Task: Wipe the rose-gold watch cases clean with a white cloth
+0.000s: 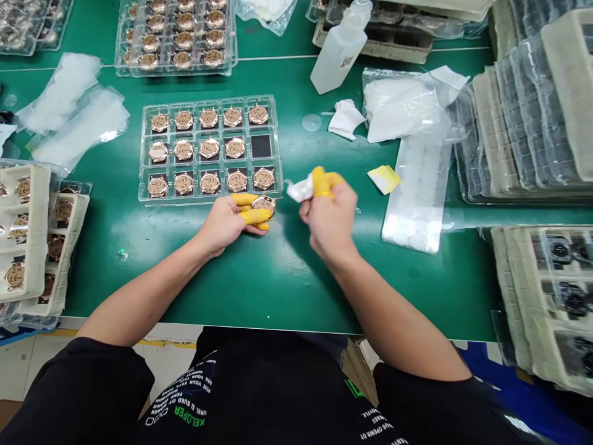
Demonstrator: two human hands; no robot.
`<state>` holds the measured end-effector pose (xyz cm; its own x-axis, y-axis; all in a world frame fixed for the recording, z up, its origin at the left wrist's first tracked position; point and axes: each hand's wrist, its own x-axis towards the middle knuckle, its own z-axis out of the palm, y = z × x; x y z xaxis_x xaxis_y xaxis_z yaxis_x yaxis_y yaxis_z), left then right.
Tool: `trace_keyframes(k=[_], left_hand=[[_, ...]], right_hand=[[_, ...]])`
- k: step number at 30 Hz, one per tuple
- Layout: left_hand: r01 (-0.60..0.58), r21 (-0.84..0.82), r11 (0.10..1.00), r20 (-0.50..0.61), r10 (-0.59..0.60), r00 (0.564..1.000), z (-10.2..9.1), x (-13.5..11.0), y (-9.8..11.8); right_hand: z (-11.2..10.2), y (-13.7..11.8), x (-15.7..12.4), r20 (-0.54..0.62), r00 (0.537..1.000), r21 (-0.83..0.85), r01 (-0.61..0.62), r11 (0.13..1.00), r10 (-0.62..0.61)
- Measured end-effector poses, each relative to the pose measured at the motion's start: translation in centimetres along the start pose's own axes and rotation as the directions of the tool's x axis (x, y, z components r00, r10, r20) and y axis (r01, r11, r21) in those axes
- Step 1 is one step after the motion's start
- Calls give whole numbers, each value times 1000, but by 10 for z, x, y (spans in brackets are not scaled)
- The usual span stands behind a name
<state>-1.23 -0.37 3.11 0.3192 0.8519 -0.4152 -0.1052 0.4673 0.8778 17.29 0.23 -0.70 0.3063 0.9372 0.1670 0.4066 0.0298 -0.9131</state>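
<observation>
My left hand, with yellow finger cots on its fingers, grips a rose-gold watch case near the front right corner of a clear tray. Rows of similar cases lie back-up in that tray; one pocket in the middle row at the right shows only its dark pad. To the right of the tray and apart from it, my right hand, also in yellow finger cots, is closed on a white cloth. The cloth sticks out to the left, a short way from the watch case.
A white plastic bottle stands behind. White wipes, a yellow-and-white slip and plastic bags lie at the right. Stacked trays rise at the right edge; more trays of cases sit at the left.
</observation>
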Motion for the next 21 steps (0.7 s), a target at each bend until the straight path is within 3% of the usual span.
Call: trace_keyframes(k=[3,5,8,11,16,21], left_hand=[[-69,104,992,-67,76,995,-4,4,6],[-126,212,969,-104,151,983,-9,16,18],[-217,400,890,-108,281,954,-22,49,44],[-266,594,759,-51,365,929,-38,90,71],[-212,854,475,81,281,956,-51,134,100],[-289,929,231,247,194,949,-36,147,104]], right_hand=[[-22,14,26,-102,994,-41,39,998,-43],[-35,17,39,-118,983,-179,119,977,-141],[-44,14,43,-50,957,-408,243,880,-287],[-46,10,39,-18,941,-490,287,823,-339],[-46,8,34,-1,912,-552,342,760,-411],[-49,6,33,2,920,-615,310,725,-392]])
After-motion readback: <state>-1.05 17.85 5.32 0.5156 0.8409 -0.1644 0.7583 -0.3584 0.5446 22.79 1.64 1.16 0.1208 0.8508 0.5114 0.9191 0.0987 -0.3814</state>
